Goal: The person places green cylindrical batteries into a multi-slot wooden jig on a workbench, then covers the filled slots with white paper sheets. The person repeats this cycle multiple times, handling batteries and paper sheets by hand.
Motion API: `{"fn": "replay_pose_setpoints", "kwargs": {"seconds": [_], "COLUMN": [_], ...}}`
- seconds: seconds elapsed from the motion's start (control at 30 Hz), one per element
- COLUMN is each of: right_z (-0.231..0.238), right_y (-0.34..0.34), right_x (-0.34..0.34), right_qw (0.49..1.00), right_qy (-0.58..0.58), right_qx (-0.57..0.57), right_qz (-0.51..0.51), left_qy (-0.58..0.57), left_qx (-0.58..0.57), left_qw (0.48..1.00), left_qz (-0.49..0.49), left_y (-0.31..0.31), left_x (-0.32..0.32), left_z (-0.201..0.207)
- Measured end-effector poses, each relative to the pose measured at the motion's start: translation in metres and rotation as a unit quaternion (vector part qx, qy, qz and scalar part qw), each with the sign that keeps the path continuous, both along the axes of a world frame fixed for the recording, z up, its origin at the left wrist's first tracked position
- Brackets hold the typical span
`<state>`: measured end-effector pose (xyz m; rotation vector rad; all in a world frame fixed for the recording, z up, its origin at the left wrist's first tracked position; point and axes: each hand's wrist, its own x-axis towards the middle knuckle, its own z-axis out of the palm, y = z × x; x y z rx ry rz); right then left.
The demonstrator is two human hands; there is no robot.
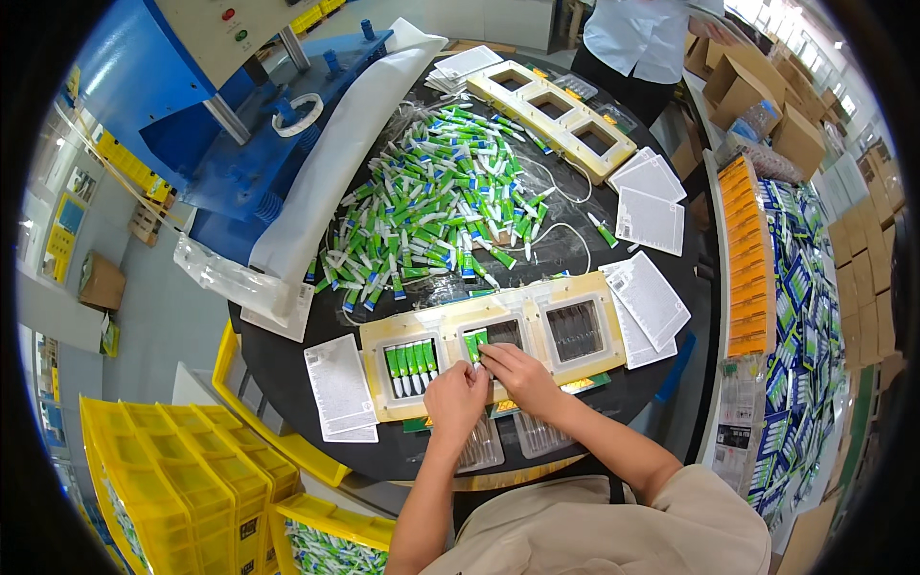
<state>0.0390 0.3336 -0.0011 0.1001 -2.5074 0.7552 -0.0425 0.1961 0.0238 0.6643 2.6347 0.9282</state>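
A cream frame with three windows (448, 323) lies in front of me on the round black table. Its left window holds a row of small green squeeze tubes (410, 359) with white caps pointing toward me. Green tubes (474, 342) also lie in the left part of the middle window, and the right window shows a clear plastic tray (573, 329) without tubes. My right hand (522, 376) is closed over the middle window with its fingertips on a tube there. Close beside it, my left hand (456, 401) is pinched at the window's lower edge; what its fingertips hold is hidden.
A large heap of loose tubes (446, 196) covers the table beyond the frame. White printed cards (340, 388) lie at both sides. A second cream frame (551, 113) sits at the back, near a standing person (632, 43). Blue machinery (259, 163) is left; yellow crates (182, 479) are lower left.
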Motion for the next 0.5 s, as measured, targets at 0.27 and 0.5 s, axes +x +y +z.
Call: {"fn": "replay_pose_setpoints", "kwargs": {"seconds": [0.27, 0.5], "right_z": [0.006, 0.009], "right_y": [0.067, 0.09], "right_x": [-0.083, -0.114], "right_qw": [0.98, 0.952], "right_qy": [0.002, -0.161], "right_qx": [-0.021, 0.026], "right_qz": [-0.198, -0.259], "left_qy": [0.231, 0.206], "left_qx": [0.018, 0.115], "left_qw": [0.955, 0.955], "left_qz": [-0.184, -0.182], "left_y": [-0.012, 0.011], "left_x": [-0.001, -0.059], "left_z": [0.004, -0.001]}}
